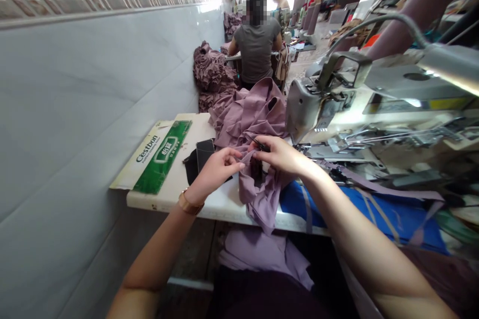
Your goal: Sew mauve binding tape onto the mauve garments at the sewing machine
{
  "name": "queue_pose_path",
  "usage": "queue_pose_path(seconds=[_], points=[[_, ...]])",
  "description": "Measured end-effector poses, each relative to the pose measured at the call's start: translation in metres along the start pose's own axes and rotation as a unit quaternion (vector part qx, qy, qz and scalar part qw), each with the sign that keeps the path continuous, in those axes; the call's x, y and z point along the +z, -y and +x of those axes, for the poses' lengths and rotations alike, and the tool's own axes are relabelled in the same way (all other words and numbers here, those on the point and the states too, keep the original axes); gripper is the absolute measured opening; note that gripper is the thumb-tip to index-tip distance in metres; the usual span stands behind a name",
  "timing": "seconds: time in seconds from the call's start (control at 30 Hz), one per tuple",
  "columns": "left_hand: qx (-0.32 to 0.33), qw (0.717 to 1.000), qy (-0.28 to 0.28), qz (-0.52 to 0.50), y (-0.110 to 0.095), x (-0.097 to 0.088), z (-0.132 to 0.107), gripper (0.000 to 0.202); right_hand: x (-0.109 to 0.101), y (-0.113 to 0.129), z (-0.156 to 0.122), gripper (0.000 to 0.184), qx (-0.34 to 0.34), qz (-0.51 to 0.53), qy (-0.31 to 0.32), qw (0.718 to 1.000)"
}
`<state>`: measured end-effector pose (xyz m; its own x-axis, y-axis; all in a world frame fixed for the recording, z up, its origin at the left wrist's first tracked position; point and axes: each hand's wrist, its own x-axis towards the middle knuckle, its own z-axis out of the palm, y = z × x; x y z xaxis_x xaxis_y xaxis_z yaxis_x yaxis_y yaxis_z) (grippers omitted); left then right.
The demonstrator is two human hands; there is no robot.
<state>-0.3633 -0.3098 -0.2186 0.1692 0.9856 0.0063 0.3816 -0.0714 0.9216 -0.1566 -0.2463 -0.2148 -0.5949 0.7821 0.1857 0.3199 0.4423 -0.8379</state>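
Observation:
Mauve fabric [254, 114] lies heaped on the white table and hangs over its front edge. With thumb and fingers together, my left hand [222, 165] pinches an edge of this cloth. Close on its right, my right hand [277, 153] is closed around small dark thread snips [261, 145], whose tip points up and left over the cloth. The fingers partly hide the snips. Behind my left hand, a black phone-like object [205, 152] rests on the table. More mauve cloth [258, 251] lies on my lap.
A sewing machine [305, 104] stands close on the right, with a blue sheet [346, 209] and fabric strips below it. A green-and-white cardboard piece [161, 157] covers the table's left end beside the tiled wall [93, 84]. Ahead, a person [256, 50] sits near piled fabric [213, 72].

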Motion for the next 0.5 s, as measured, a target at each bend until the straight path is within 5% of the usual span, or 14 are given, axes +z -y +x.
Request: queue_pose_path(seconds=[0.2,0.37,0.5], points=[[0.044,0.995,0.006,0.092,0.002,0.002,0.003,0.015,0.000,0.004,-0.002,0.016,0.009,-0.007,0.000,1.000],[0.157,0.951,-0.018,0.266,-0.009,-0.006,-0.001,0.023,0.001,0.000,0.000,0.015,0.005,-0.015,-0.016,1.000],[0.183,0.934,-0.015,0.306,-0.017,-0.015,-0.003,0.023,0.005,-0.004,-0.001,0.019,-0.015,-0.051,-0.059,0.997]])
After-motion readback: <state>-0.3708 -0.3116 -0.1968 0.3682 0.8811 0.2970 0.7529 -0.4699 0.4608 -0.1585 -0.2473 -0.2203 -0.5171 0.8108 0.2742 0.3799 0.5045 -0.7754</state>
